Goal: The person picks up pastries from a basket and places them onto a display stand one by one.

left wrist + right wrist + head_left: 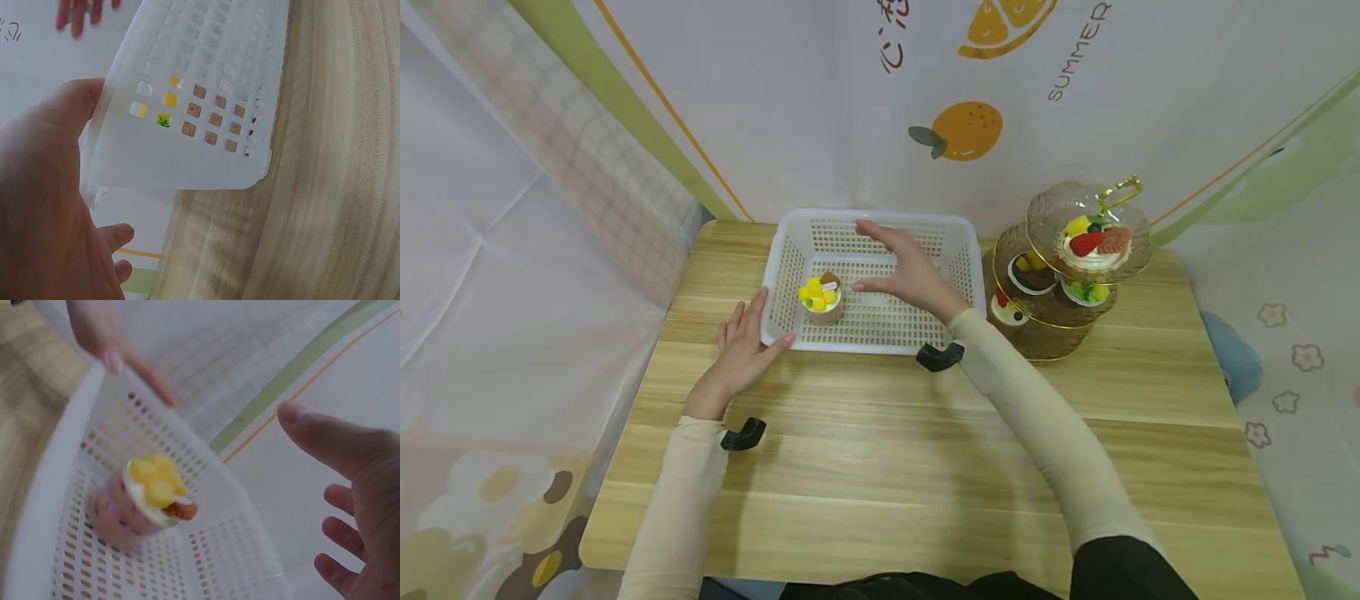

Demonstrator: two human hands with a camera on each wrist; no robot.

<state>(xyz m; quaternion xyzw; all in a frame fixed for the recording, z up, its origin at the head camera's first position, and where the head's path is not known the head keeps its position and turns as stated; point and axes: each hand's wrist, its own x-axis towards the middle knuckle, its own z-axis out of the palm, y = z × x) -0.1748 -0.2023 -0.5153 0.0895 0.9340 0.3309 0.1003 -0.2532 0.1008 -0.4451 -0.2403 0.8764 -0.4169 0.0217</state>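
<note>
A white perforated plastic basket [880, 348] stands at the back of the table. In its left part sits a small dessert cup [822, 302] topped with yellow cubes and a brown piece. My left hand [741, 350] holds the basket's front left corner, thumb over the front rim and fingers along the left side. Above the basket, to the right of the cup, my right hand [906, 271] is spread with thumb and fingers apart and nothing between them. In the right wrist view, the dessert cup [128, 512] is seen beside the open right hand [356, 500].
A tiered stand [1060, 343] with gold rims and a gold top handle stands right of the basket, close to it. A fruit-topped dessert [1093, 246] is on its top tier, with several more cups below. A printed curtain [850, 125] hangs behind the wooden table [880, 475].
</note>
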